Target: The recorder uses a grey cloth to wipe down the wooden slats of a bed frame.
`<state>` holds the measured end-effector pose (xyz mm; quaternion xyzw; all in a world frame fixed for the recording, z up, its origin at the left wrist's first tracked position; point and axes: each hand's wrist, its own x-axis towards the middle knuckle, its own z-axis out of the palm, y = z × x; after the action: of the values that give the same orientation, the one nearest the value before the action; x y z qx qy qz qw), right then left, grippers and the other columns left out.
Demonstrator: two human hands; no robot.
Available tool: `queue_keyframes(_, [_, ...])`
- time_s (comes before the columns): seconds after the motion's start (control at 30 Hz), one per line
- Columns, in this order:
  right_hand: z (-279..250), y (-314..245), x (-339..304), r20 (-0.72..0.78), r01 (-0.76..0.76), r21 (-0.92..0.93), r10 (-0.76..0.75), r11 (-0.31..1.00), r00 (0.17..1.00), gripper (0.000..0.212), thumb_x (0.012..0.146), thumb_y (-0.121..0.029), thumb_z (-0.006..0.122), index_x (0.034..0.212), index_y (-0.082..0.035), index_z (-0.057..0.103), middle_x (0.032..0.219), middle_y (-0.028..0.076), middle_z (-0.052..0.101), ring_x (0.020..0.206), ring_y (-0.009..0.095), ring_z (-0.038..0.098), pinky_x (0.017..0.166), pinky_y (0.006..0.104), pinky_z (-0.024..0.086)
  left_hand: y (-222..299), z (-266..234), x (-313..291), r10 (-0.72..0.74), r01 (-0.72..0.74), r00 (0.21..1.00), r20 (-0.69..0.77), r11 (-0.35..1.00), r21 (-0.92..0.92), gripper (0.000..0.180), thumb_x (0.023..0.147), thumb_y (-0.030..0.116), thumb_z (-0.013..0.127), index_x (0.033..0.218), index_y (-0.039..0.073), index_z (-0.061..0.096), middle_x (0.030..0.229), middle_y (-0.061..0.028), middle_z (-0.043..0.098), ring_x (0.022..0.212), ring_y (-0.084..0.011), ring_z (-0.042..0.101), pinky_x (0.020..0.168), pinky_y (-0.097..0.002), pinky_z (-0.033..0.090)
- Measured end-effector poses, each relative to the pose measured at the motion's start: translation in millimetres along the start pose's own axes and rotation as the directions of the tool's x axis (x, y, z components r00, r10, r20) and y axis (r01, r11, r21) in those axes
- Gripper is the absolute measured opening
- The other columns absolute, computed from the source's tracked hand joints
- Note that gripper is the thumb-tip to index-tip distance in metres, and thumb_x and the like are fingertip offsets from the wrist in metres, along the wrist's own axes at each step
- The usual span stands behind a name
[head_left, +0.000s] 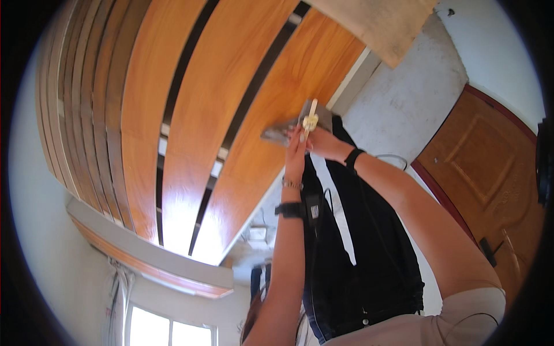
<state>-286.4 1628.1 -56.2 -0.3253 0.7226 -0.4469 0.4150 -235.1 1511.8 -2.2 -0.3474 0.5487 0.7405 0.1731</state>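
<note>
Close together over the edge of the wooden slats, my left hand (295, 145) and my right hand (324, 142) have their fingers closed around a small pale yellow piece (310, 121). A thin light stick-like part points up from it; its exact kind is too small to make out. Beneath the hands lies a crumpled, greyish, see-through plastic bag (276, 132), spread partly on the nearest board. My fingertips partly hide each other and the lower end of the piece.
Wide orange-brown boards (202, 127) with dark gaps form a slatted bed base. A bare wooden panel (384, 26) juts in at the top. My legs in black trousers (369, 242) sit close by. A brown door (479, 155) stands right; a window (167, 328) is lower left.
</note>
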Motion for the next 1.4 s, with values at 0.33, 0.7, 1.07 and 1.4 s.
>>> queue_keyframes(0.33, [-69.1, -105.5, 49.2, 0.179, -0.094, -0.199, 0.131, 0.975, 0.975, 0.01, 0.073, -0.003, 0.054, 0.082, -0.003, 0.053, 0.087, 0.014, 0.057, 0.084, 0.03, 0.055, 0.076, 0.0379, 0.044, 94.5, -30.8, -10.4, 0.223, -0.219, 0.974, 0.042, 0.973, -0.072, 0.019, 0.088, 0.013, 0.043, 0.089, -0.002, 0.055, 0.134, -0.0085, 0.036, 0.097, -0.0134, 0.045, 0.079, -0.0258, 0.038])
queue_keyframes(0.7, [-124.8, -75.2, 74.7, -0.116, 0.112, -0.544, -0.207, 0.832, 0.971, 0.037, 0.059, -0.008, 0.07, 0.094, -0.016, 0.061, 0.128, 0.005, 0.042, 0.122, 0.026, 0.033, 0.102, 0.049, 0.021, 133.3, -41.2, 13.5, 0.468, -0.473, 0.879, -0.09, 0.88, -0.044, 0.03, 0.092, 0.021, 0.039, 0.07, 0.002, 0.047, 0.092, -0.0064, 0.047, 0.08, -0.0131, 0.042, 0.07, -0.025, 0.033])
queue_keyframes(1.07, [-106.0, -51.3, 32.0, -0.54, -0.226, -0.179, 0.096, 0.957, 0.836, 0.071, 0.06, -0.026, 0.075, 0.123, -0.021, 0.044, 0.14, 0.015, 0.02, 0.127, 0.035, 0.022, 0.1, 0.0563, 0.02, 107.0, -37.6, 16.1, 0.404, -0.438, 0.895, -0.187, 0.874, -0.21, 0.03, 0.092, 0.02, 0.04, 0.071, 0.0, 0.047, 0.12, -0.0168, 0.045, 0.111, -0.0195, 0.042, 0.096, -0.0328, 0.031])
queue_keyframes(1.4, [-93.6, -58.9, 51.2, -0.508, -0.561, -0.313, 0.364, 0.767, 0.781, 0.073, 0.062, -0.013, 0.072, 0.127, -0.017, 0.039, 0.119, 0.016, 0.044, 0.109, 0.031, 0.043, 0.088, 0.0368, 0.038, 120.1, -42.0, 28.0, 0.395, -0.415, 0.91, -0.127, 0.879, -0.234, 0.028, 0.092, 0.019, 0.038, 0.082, -0.003, 0.053, 0.128, -0.0191, 0.041, 0.12, -0.0234, 0.037, 0.1, -0.0363, 0.029])
